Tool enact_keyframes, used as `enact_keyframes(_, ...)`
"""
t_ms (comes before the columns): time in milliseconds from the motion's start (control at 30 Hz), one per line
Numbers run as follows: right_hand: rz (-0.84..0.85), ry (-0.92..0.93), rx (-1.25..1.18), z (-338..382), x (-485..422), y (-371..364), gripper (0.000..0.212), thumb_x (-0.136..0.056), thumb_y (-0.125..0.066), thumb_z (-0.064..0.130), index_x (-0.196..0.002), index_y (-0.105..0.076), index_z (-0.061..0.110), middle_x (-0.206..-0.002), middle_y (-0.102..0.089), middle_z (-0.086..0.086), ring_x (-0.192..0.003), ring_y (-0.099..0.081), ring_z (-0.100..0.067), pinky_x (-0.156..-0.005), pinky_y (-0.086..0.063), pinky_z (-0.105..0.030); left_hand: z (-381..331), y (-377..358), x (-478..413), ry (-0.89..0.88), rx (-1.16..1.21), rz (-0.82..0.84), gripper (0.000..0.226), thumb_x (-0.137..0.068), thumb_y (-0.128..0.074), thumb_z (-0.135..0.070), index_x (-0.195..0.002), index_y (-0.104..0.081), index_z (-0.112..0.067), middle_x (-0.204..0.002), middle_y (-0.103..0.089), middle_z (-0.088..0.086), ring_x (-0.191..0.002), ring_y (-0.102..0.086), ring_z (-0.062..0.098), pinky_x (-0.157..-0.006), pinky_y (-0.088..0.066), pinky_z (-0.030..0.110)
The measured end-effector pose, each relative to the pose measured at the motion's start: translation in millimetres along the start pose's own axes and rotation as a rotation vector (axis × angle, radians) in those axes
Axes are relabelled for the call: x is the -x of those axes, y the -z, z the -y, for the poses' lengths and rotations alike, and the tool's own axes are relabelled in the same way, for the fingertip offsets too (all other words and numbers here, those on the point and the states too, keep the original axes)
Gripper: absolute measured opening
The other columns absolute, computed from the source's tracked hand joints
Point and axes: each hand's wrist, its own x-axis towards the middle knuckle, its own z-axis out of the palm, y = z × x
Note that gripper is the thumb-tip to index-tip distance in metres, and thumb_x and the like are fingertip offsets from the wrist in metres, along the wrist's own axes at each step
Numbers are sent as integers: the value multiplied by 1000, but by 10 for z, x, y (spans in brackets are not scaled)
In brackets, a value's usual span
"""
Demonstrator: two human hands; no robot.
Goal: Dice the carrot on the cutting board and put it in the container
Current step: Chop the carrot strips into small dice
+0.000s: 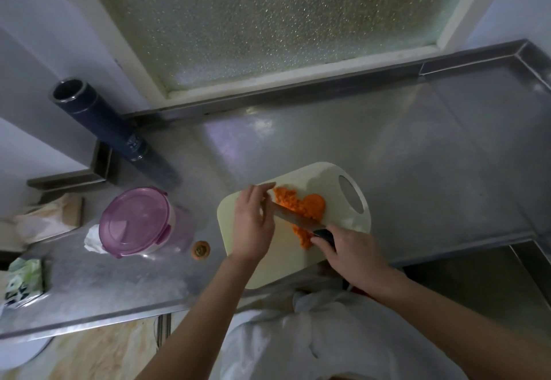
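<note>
My right hand (pixel 351 251) grips the knife (pixel 293 219); my left hand (pixel 253 224) presses flat on its blade (fingers straight). A rocking slip could scatter carrot (pixel 313 204) off the board (pixel 277 263).

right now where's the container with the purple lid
In the head view the container stands lid-on on the steel counter, left of the cutting board, with a cut carrot end lying between the two.

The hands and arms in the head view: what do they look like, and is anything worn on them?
Both the left hand and right hand are bare: no gloves, rings or watch show. The forearms carry no sleeves.
</note>
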Motion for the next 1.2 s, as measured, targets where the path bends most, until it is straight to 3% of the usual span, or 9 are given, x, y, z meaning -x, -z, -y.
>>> enact_keyframes(67,110,-105,-152,40,-44,10,36,-93,-43,53,-83,-54,20,-69,-62,3,-67,-62,-18,-56,-38,-27,102,38,119,84,-12,-90,18,-90,-46,-6,-102,-58,-9,-93,-52,-3,-85,-50,14,-79,-41,27)
enact_keyframes(133,180,-175,-272,91,-88,37,33,-93,-40,53,-83,-48,22,-70,-56,6,-73,-61,-19,-63,-42,-29,234,49,221,214,-70,-72,15,-89,-50,-6,-102,-56,-9,-98,-51,0,-90,-51,19,-81,-46,38)
enact_keyframes(267,230,-242,-389,186,-158,53,33,-94,-42,49,-81,-49,19,-68,-50,8,-70,-54,-16,-63,-39,-28,420,42,364,490,-319,240,49,-86,-60,-34,-129,-44,-16,-127,-41,5,-120,-38,27,-100,-31,40)
enact_keyframes(367,241,-287,-486,255,-182,20,41,-94,-42,50,-82,-55,12,-74,-59,-1,-74,-58,-20,-67,-46,-35,462,12,420,556,-354,387,58,-82,-61,-33,-133,-39,-16,-128,-37,6,-121,-34,28,-102,-30,39)
enact_keyframes(533,261,-338,-579,340,-151,-34,42,-92,-43,51,-79,-55,13,-74,-60,-5,-73,-58,-23,-69,-45,-39,547,15,440,564,-203,370,33,-86,-50,-5,-119,-49,-5,-117,-42,12,-111,-44,32,-94,-38,36)
enact_keyframes(900,271,-352,-595,367,-155,-51,43,-93,-43,49,-83,-58,10,-76,-62,-7,-72,-59,-21,-69,-47,-39,609,108,364,562,-104,166,38,-89,-43,4,-125,-40,-8,-124,-47,15,-102,-51,27,-81,-37,27)
enact_keyframes(1000,288,-348,-597,372,-151,-69,44,-93,-43,49,-83,-58,9,-75,-62,-7,-69,-59,-21,-65,-46,-36,517,95,277,460,-129,116,37,-89,-42,6,-123,-42,-7,-123,-45,11,-104,-51,23,-79,-36,23)
enact_keyframes(1133,303,-347,-587,381,-138,-78,42,-94,-44,47,-81,-57,9,-69,-57,-3,-63,-54,-18,-59,-40,-31,413,-50,259,296,-227,272,39,-87,-42,6,-123,-44,-9,-122,-47,9,-108,-51,23,-81,-46,31)
enact_keyframes(1200,305,-349,-586,378,-132,-82,42,-94,-44,48,-81,-57,10,-70,-59,-4,-64,-55,-19,-60,-42,-32,428,-128,310,207,-372,376,34,-89,-47,-6,-121,-46,-13,-115,-51,7,-105,-48,23,-82,-40,29)
